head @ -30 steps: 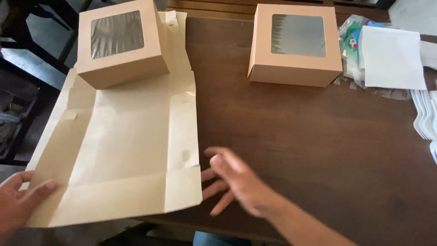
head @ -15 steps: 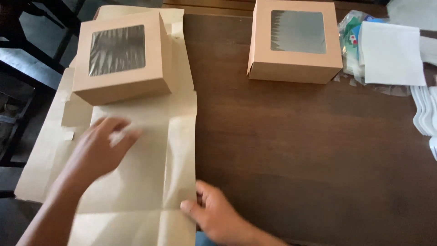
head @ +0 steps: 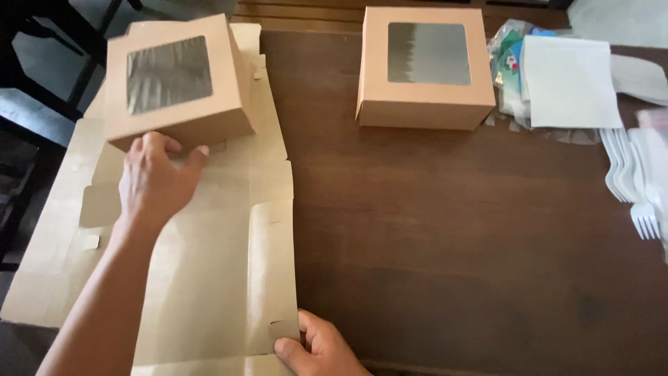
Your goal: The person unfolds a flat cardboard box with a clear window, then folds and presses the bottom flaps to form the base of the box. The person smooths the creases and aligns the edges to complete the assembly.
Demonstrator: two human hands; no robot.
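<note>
Left hand (head: 154, 182): fingers spread, fingertips against the lower front edge of the near windowed box (head: 177, 80); grip open, not closed round it.
Right hand (head: 316, 348): thumb and fingers pinched on the near right corner of the flat cardboard blank (head: 216, 278).
Near windowed box: sits on the blank's far end, tilted.
Second windowed box (head: 424, 66): on the bare table (head: 452, 244), well apart.
Far right: white napkins (head: 570, 80), plastic forks (head: 633, 181).
</note>
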